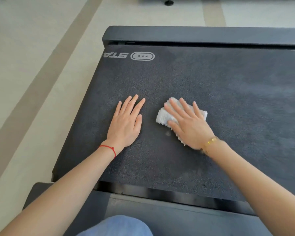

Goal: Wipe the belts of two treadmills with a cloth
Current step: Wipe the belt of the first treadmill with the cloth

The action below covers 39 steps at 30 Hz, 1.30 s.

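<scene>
Where the right hand (189, 124) presses, cloth (162, 116) lies half hidden.

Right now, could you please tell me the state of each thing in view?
Belt: still, with paler streaks at the right.
Cloth: folded, flat on the belt, pressed under the right hand.
Right hand: open, on the cloth.
Left hand: open, flat on the belt.

Belt (203, 86): dark grey, textured, flat, fills frame centre and right.
Cloth (163, 116): white, folded, flat on belt, centre frame.
</scene>
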### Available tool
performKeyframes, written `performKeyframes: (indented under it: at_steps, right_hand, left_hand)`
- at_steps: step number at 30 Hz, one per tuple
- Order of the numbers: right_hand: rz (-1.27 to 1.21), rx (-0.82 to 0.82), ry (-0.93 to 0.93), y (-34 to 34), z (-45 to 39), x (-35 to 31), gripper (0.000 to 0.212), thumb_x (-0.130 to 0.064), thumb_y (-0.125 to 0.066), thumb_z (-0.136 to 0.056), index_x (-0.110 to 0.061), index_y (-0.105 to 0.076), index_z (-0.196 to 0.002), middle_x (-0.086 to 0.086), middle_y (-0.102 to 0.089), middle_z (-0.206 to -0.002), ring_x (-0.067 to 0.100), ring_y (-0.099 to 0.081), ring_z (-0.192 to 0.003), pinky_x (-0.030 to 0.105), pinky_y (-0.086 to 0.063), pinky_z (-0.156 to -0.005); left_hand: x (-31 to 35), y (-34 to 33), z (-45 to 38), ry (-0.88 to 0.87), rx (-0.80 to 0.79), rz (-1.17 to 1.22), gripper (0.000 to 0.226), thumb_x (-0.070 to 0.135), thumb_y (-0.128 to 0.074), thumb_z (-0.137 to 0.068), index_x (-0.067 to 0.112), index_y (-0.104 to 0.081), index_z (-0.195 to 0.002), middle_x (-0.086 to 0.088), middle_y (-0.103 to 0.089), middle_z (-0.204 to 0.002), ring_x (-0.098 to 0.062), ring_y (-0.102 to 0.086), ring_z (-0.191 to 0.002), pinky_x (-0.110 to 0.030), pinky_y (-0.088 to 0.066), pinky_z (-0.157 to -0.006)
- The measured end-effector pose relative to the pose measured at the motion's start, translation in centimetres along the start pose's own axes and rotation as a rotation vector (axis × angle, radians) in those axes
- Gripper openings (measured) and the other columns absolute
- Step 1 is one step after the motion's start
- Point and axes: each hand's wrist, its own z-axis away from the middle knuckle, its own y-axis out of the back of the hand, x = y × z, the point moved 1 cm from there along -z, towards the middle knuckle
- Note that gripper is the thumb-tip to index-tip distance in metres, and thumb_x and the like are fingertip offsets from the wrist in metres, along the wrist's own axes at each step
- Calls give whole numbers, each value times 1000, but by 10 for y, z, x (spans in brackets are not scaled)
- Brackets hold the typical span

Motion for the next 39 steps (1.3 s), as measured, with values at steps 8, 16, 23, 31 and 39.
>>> performKeyframes:
  at_steps: [8, 16, 23, 31, 39]
  right_hand:
    - [27, 1, 261, -16, 64, -42, 55, -46, -11, -103, -28, -9, -155, -5, -6, -163, 25, 0, -150, 51, -2, -121]
    - [-3, -9, -12, 4, -10, 14, 57, -46, -11, -102, -29, 5, -154, -5, 9, -163, 24, 13, -149, 49, 9, -119]
    - [29, 44, 97, -9, 7, -10, 61, -52, -5, -98, -31, -4, -155, -5, -2, -163, 25, 4, -150, 50, 6, -120]
    - [-9, 113, -93, 3, -56, 57, 59, -52, -12, -99, -32, -7, -154, -6, 0, -163, 24, 4, -150, 51, 4, -120]
    - [-29, 106, -110, 10, -153, 56, 56, -49, -12, -102, -31, -8, -154, -4, 0, -163, 26, 4, -150, 51, 8, -117]
  left_hand:
    - [4, 4, 1, 9, -18, 0, 53, 24, -28, -106, 26, -17, -158, 3, -14, -165, -15, -6, -153, -39, -3, -125]
    - [6, 9, 5, 40, -62, -13, 52, 26, -23, -107, 25, -14, -158, 4, -10, -166, -14, -3, -153, -40, -2, -125]
    - [11, 8, -9, 69, 62, 21, 48, 21, -38, -104, 15, -36, -151, -7, -35, -156, -25, -29, -145, -44, -20, -121]
    - [14, -3, -73, 110, -18, 8, 54, 30, -29, -106, 20, -16, -158, -2, -11, -166, -23, -3, -153, -49, -3, -123]
    - [13, -16, -81, 137, 1, -57, 56, 36, -19, -105, 25, -12, -158, 3, -9, -166, -18, -2, -153, -48, -3, -124]
